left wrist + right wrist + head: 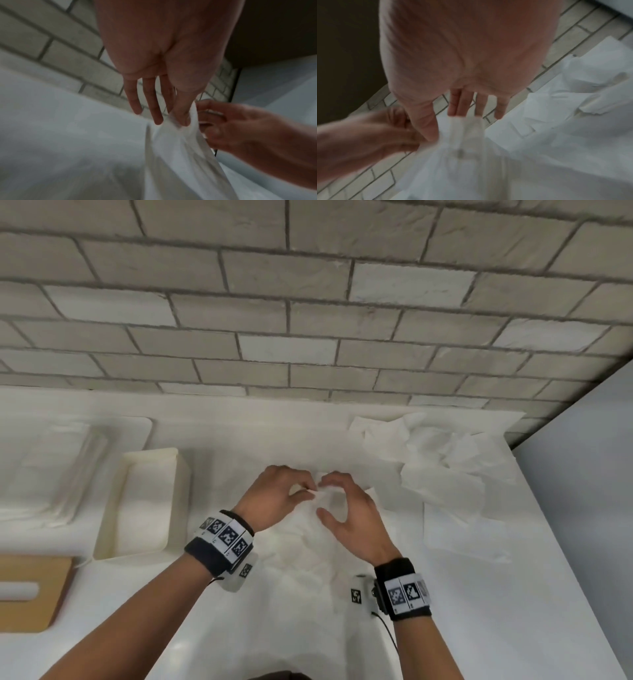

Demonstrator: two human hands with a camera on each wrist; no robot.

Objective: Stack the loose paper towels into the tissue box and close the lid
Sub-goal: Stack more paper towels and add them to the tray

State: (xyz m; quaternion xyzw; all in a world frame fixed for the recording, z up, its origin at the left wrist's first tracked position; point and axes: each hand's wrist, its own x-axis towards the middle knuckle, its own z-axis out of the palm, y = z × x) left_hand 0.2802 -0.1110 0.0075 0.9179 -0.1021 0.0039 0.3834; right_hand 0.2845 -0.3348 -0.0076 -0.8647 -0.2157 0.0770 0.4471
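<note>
Nearby, crumpled towels (442, 470) lie beside both hands (322, 501).

The head view is bright and evenly lit, with bent lines at its edges. Both wrist views are dimmer, soft and blurred by motion.

box (137, 501) left | lid (30, 590) before box | towel pile (442, 460) right, by wall (308, 302)

White paper towels (442, 474), cream tissue box (113, 529), tan wooden lid (41, 607), grey brick wall (308, 302)
</note>
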